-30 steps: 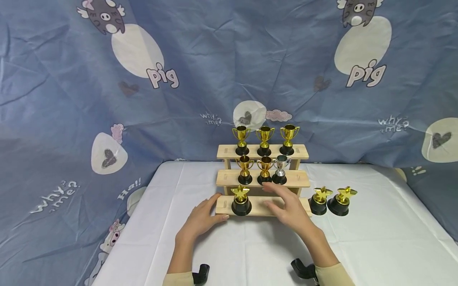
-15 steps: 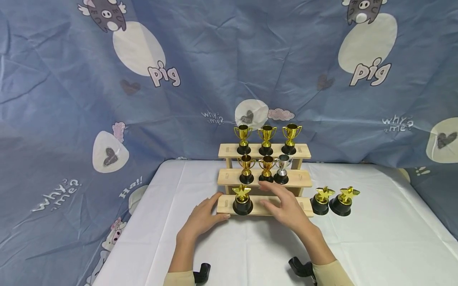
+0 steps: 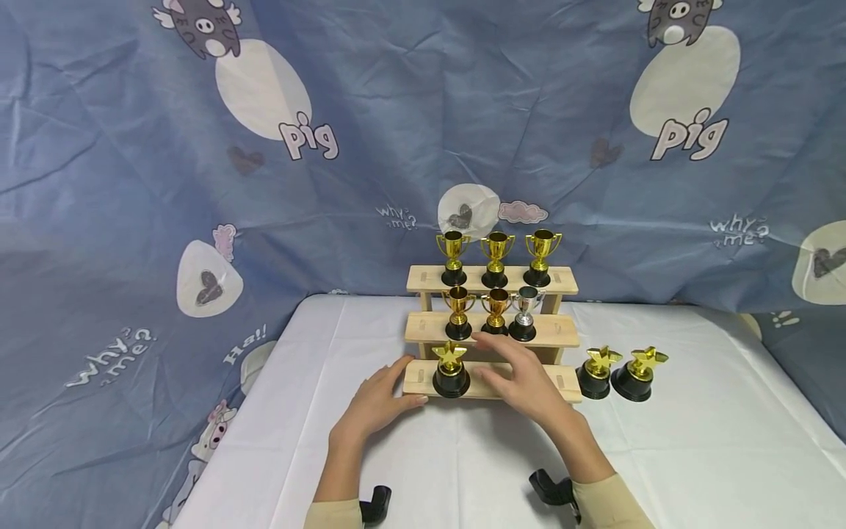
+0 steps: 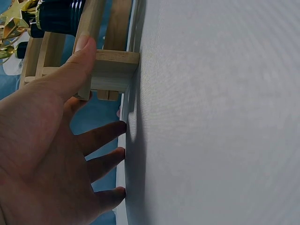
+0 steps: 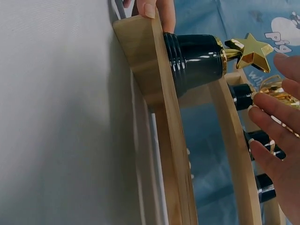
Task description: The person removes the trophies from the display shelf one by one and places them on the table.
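A three-tier wooden display stand (image 3: 418, 327) bears small trophies. My left hand (image 3: 373, 400) grips the left end of its lowest shelf, the thumb (image 4: 80, 58) on the front edge and the index finger behind, the other fingers spread. On that shelf, left of the middle, stands a gold star trophy (image 3: 452, 378) with a black base. My right hand (image 3: 529, 382) hovers over the shelf just right of this trophy, fingers loosely bent, holding nothing. Behind its fingertips, the middle shelf carries a gold cup (image 3: 459, 303), a copper-coloured cup (image 3: 497, 300) and a silver cup (image 3: 526, 303).
Three gold cup trophies (image 3: 496, 253) line the top shelf. Two more star trophies (image 3: 633, 378) stand on the white tablecloth (image 3: 714, 455), right of the stand. A blue printed curtain (image 3: 370, 95) hangs behind the table.
My right hand has shifted slightly left, closer to the star trophy on the lowest shelf. My left hand keeps its grip on the stand. The head view has drifted a little.
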The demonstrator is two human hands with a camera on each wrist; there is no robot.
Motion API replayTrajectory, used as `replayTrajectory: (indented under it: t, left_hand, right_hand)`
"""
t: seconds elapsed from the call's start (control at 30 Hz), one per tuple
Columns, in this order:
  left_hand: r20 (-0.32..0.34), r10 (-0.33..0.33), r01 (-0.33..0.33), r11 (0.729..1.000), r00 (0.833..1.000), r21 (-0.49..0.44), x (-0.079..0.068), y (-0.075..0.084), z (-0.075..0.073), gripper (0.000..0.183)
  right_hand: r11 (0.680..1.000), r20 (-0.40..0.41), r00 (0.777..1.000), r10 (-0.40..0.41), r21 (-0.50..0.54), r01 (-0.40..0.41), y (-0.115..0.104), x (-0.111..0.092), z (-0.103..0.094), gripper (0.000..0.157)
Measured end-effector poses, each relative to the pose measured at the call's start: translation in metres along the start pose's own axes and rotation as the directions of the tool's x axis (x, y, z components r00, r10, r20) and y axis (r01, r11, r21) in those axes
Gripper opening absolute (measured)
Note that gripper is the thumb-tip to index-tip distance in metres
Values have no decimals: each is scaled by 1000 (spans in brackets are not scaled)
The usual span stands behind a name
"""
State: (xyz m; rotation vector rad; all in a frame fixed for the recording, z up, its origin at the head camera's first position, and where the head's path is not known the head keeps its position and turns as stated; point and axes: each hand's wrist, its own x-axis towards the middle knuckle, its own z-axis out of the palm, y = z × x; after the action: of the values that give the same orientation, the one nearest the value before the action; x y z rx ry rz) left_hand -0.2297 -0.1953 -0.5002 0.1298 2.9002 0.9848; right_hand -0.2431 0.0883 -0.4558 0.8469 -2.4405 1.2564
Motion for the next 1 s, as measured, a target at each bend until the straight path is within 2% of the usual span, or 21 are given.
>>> replayTrajectory:
  t: [0.33, 0.6, 0.77, 1.0]
  left_hand:
    - [0, -4, 4, 1000, 1000, -7, 0, 0, 0, 82]
    - [2, -1, 1, 1000, 1000, -4, -1, 2, -2, 82]
    - [6, -15, 15, 1000, 1000, -9, 0, 2, -2, 84]
    - [13, -25, 25, 1000, 1000, -12, 0, 1, 0, 84]
  right_hand:
    - [999, 48, 999, 10, 39, -11, -3, 7, 9, 55]
    - [993, 24, 1000, 2, 114, -5, -5, 13, 18, 60]
    - [996, 6, 1000, -28, 81, 28, -6, 15, 23, 49]
    - [994, -66, 994, -82, 62, 86, -6, 13, 28, 34]
